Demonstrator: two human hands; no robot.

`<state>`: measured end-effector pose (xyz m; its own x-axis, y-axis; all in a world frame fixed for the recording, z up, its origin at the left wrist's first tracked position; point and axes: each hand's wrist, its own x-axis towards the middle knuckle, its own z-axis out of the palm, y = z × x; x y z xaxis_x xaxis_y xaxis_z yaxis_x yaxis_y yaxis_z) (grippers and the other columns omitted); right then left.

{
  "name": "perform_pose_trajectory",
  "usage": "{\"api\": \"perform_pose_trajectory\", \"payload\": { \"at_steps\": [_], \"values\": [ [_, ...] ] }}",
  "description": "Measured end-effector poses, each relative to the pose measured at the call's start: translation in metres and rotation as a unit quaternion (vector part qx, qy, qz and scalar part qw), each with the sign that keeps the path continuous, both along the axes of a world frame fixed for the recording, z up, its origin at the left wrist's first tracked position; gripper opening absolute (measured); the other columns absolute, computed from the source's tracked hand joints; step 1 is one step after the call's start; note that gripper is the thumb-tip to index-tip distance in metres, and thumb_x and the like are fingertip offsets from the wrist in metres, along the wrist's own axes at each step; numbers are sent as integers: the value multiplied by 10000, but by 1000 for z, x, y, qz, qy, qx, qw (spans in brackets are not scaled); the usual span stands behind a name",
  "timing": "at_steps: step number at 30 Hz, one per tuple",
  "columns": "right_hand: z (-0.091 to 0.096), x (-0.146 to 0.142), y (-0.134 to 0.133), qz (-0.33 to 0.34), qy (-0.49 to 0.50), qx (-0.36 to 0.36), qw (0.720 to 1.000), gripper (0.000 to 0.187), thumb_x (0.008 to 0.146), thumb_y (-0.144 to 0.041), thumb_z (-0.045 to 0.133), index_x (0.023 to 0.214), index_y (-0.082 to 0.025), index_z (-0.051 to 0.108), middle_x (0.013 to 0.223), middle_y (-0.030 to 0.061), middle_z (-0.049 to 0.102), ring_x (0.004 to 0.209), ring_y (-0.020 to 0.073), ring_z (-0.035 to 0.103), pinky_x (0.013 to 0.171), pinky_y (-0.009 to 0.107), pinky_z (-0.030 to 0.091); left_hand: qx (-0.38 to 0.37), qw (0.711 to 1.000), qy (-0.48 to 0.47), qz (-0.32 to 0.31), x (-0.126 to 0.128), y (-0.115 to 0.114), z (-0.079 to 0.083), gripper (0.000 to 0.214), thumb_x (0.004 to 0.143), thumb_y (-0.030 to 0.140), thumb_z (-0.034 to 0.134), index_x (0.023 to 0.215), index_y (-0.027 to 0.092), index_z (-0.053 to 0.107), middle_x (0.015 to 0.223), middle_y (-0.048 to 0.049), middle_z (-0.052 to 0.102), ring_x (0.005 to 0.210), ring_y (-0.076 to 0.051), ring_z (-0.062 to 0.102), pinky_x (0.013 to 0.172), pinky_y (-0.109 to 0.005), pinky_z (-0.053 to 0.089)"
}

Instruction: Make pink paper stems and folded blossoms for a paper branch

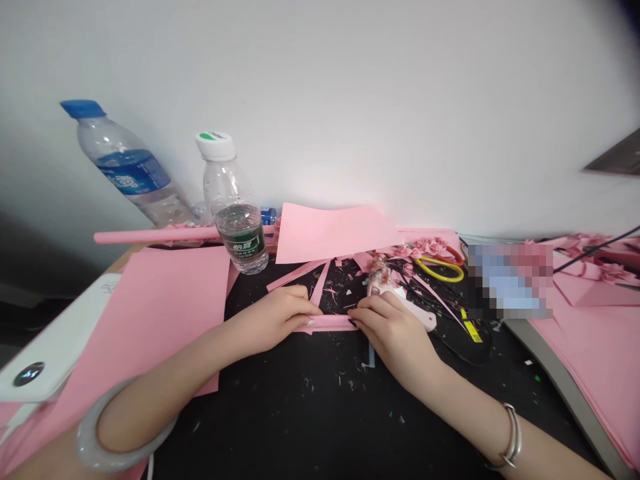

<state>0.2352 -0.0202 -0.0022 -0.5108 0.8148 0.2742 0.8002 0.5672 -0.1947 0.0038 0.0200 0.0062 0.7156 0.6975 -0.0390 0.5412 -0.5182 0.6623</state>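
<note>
Already, the black mat [300, 407] on the counter is littered with pink scraps, and narrow paper offcuts [297, 275] lie at its far edge. Small paper roses [423, 248] are heaped toward the far right, while a broad pink sheet [150, 320] at left and another [333, 233] at the far side remain whole.

Near the middle of the mat, a pink strip [327, 323] runs crosswise between the hands. The left hand [270, 319] and right hand [390, 330] are curled over its two ends, fingers pressing down and pinching it, with only a short stretch of paper showing between them. Just beyond the right hand sits a white tool [403, 300], partly buried and hard to identify. Yellow-handled scissors [440, 269] lie farther off, toward the far right.

A pink paper tube [155, 235] lies along the far edge at left. Behind it are a tilted blue-capped bottle [130, 163] and an upright white-capped bottle [233, 207]. A pale bangle [125, 427] circles the left wrist.
</note>
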Motion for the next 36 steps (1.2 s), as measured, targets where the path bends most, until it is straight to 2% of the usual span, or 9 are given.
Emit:
{"api": "perform_pose_trajectory", "payload": {
  "at_steps": [7, 14, 20, 23, 36],
  "values": [
    [4, -3, 3, 20, -10, -10, 1000, 167, 864, -133, 522, 945, -163, 665, 896, 68, 629, 825, 207, 511, 737, 339, 464, 38, 999, -5, 15, 1, -1, 0, 176, 851, 144, 500, 871, 200, 666, 823, -5, 599, 812, -135, 549, 729, -239, 395],
    [7, -6, 0, 38, -14, -19, 999, 154, 858, -96, 513, 850, -139, 661, 877, 79, 608, 810, 202, 510, 713, 335, 464, 44, 999, 0, 5, 1, -3, 1, 187, 847, 151, 513, 767, 185, 679, 780, -6, 557, 751, -118, 540, 687, -224, 395],
    [3, -5, -3, 53, -4, -21, 998, 160, 861, -70, 485, 831, -131, 630, 936, 85, 580, 828, 196, 502, 746, 342, 467, 49, 998, 30, -38, -2, -4, 10, 255, 876, 134, 430, 841, 199, 674, 829, -19, 545, 784, -136, 512, 705, -246, 387],
    [3, -6, -4, 57, -2, -19, 998, 171, 863, -61, 467, 826, -132, 618, 952, 89, 573, 838, 193, 508, 758, 340, 475, 53, 996, 38, -57, -3, -5, 14, 269, 878, 130, 407, 819, 187, 663, 820, -17, 544, 772, -134, 503, 689, -246, 379],
    [3, -7, -11, 48, -31, -10, 998, 162, 878, -97, 464, 847, -149, 614, 1000, 84, 598, 857, 210, 522, 728, 361, 456, 20, 999, 9, -47, -8, -1, 12, 251, 848, 119, 486, 877, 226, 711, 810, -4, 643, 744, -115, 584, 688, -205, 404]
  ]
}}
